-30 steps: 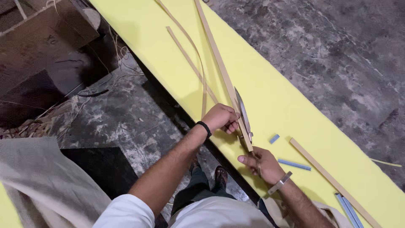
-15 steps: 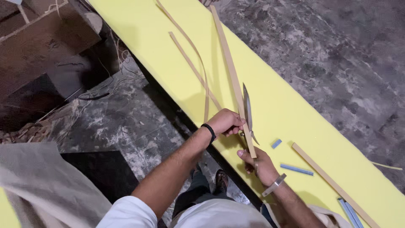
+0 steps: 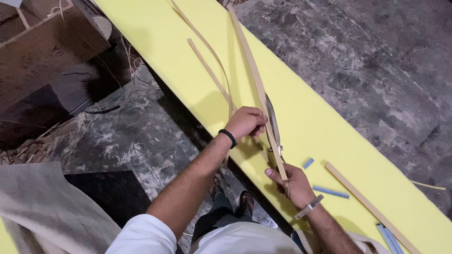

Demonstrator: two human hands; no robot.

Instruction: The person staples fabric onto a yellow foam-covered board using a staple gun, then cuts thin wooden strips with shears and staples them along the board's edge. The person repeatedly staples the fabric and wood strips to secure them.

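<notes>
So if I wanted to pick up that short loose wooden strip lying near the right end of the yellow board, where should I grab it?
Probably near the middle of the short flat wooden strip, coming straight down from above and pinching across its narrow width. It lies flat and diagonal on the long yellow board, apart from the small blue pieces, with both long edges free.

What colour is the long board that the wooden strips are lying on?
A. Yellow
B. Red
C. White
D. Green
A. The long board under the wooden strip is bright yellow all along; the left hand and the right hand hold that strip over it, and small blue pieces lie on it too.
</notes>
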